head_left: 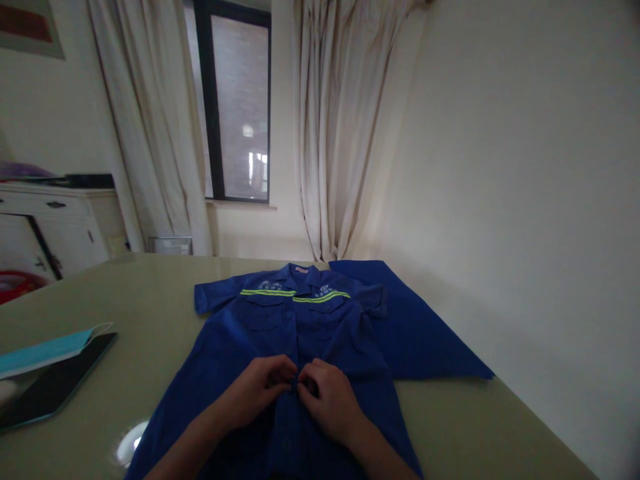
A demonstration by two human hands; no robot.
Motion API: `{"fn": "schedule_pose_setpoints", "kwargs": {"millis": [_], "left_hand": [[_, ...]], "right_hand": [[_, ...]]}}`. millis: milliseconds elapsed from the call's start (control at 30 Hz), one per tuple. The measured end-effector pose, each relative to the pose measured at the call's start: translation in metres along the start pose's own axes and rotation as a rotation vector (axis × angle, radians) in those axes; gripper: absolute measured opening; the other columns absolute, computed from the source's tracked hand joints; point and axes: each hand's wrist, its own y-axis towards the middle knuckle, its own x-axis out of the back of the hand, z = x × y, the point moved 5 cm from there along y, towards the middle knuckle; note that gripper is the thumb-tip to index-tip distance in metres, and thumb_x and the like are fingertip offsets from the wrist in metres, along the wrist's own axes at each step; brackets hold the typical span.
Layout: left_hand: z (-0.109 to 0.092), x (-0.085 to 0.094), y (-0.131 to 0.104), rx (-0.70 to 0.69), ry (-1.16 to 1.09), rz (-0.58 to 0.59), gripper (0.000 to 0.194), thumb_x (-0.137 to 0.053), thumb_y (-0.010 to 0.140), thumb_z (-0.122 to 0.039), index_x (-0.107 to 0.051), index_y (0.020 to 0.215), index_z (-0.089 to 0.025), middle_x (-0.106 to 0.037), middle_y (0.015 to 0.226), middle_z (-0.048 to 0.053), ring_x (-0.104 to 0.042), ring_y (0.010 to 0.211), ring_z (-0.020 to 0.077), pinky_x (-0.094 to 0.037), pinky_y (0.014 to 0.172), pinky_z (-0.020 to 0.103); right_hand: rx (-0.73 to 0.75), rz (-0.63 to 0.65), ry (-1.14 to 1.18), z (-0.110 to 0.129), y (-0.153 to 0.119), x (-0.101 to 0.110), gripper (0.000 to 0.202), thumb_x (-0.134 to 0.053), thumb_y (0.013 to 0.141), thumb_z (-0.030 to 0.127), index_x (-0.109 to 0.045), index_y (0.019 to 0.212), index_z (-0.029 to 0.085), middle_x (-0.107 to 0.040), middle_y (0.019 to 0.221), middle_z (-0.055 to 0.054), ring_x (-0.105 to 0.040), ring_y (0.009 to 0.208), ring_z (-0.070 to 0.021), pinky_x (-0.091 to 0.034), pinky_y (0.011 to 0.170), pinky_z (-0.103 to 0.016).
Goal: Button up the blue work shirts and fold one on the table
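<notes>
A blue short-sleeved work shirt (340, 340) lies front side up, its collar pointing away from me. Yellow-green stripes cross its chest, with white lettering above them and a pocket on each side. At the middle of the button placket, my left hand (263, 387) pinches the fabric from the left. Opposite it, my right hand (330, 397) pinches the placket's other edge, the fingertips of both almost touching. Whether a button sits between the fingers is hidden. Another button shows on the placket below my hands.
Under the shirt is a pale greenish table (150, 293). A flat blue cloth (425, 333) lies partly beneath the right sleeve. To the left, a light-blue face mask (50, 353) rests on a dark tablet (65, 387). A wall (540, 233) borders the table's right side.
</notes>
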Motion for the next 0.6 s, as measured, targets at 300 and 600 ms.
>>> {"fn": "schedule_pose_setpoints", "kwargs": {"millis": [300,600], "left_hand": [[0.005,-0.001,0.007,-0.036,0.216,-0.154,0.030,-0.044,0.099,-0.033,-0.069,0.086,-0.021,-0.070,0.093,0.005,-0.064,0.090,0.0198,-0.048,0.084,0.029],[0.008,-0.005,-0.005,-0.027,0.122,-0.144,0.030,-0.043,0.097,-0.030,-0.071,0.104,-0.024,-0.076,0.102,0.003,-0.069,0.097,0.0209,-0.047,0.089,0.029]], "right_hand": [[0.094,-0.044,0.115,-0.001,0.002,0.001,0.012,-0.059,0.095,0.023,-0.070,0.091,0.024,-0.064,0.089,0.001,-0.062,0.083,-0.0149,-0.041,0.074,-0.024],[0.079,-0.078,0.263,-0.001,-0.052,0.042,0.038,-0.071,0.090,0.050,-0.064,0.118,0.025,-0.062,0.118,-0.006,-0.065,0.104,-0.0214,-0.050,0.093,-0.030]]}}
